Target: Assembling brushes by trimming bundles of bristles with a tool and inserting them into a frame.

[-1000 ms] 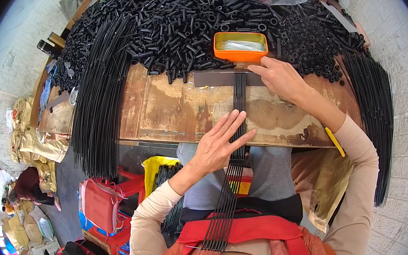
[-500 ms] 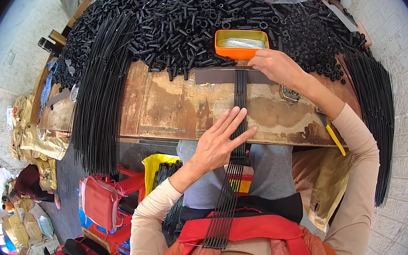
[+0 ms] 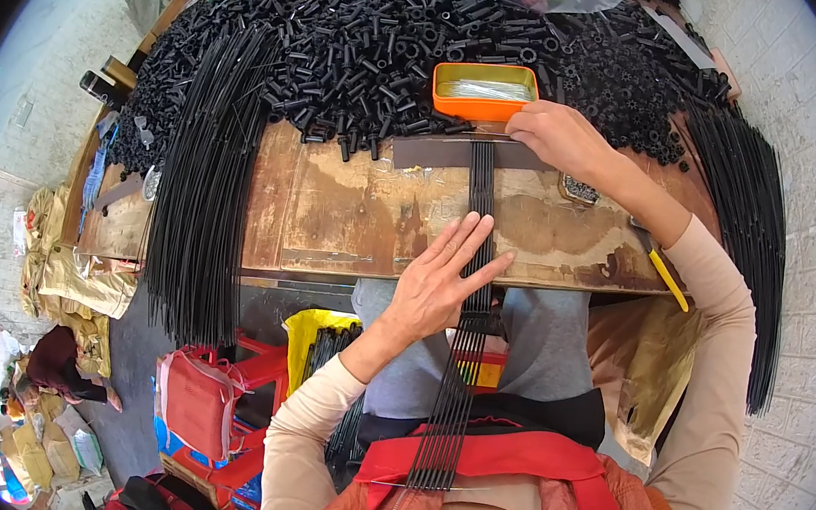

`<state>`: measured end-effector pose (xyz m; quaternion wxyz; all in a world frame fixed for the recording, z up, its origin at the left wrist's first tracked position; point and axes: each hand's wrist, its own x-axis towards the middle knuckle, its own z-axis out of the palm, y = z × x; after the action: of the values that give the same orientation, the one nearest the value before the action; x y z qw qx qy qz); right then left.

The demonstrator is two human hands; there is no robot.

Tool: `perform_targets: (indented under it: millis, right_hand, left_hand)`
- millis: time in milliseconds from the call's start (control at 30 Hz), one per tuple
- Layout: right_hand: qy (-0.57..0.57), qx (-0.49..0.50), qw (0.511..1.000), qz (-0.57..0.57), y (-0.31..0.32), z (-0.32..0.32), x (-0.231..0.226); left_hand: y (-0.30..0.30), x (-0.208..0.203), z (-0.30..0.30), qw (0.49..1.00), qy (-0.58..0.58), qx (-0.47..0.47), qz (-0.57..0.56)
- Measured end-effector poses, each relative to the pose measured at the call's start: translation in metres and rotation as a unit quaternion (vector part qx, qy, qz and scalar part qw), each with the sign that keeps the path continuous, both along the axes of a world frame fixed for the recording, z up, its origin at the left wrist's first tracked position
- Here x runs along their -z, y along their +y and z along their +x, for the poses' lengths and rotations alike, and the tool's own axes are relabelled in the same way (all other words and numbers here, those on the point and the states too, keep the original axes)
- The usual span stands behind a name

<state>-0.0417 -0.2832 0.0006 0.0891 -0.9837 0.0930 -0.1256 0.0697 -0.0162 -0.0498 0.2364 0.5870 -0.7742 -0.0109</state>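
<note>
The person's left hand [image 3: 445, 284] lies flat with fingers spread wide, pressing on a narrow row of thin black rods [image 3: 474, 263] that runs from the lap across the worn, stained wooden bench top [image 3: 333, 206]. The right hand [image 3: 554, 136], arm stretched forward, rests with curled fingers on the rods' far ends beside a shallow orange rectangular tin [image 3: 484, 89]; whether it pinches anything cannot be told. Behind lies a heap of short black tubes [image 3: 372, 39], and the rods' near ends are hidden by a red-strapped jacket [image 3: 505, 468].
</note>
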Motion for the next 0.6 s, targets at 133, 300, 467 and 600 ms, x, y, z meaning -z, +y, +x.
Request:
perform_targets:
  millis: [133,300,467,600]
  right_hand:
    - [-0.084,-0.011,0.996,0.041,0.001,0.001,0.002]
    - [0.005,-0.16,0.952,0.262,0.085,-0.056,-0.056]
    - [-0.004,-0.18,0.884,0.432,0.178,-0.067,0.021]
    - [0.026,-0.066,0.868,0.491,0.182,-0.067,-0.007]
  left_hand:
    - [-0.001,-0.004,0.0,0.999,-0.036,0.005,0.002]
    - [0.009,-0.051,0.033,0.995,-0.019,-0.077,0.066]
    - [-0.086,-0.009,0.048,0.992,0.07,0.092,-0.046]
    - [-0.089,0.001,0.043,0.983,0.128,0.116,-0.053]
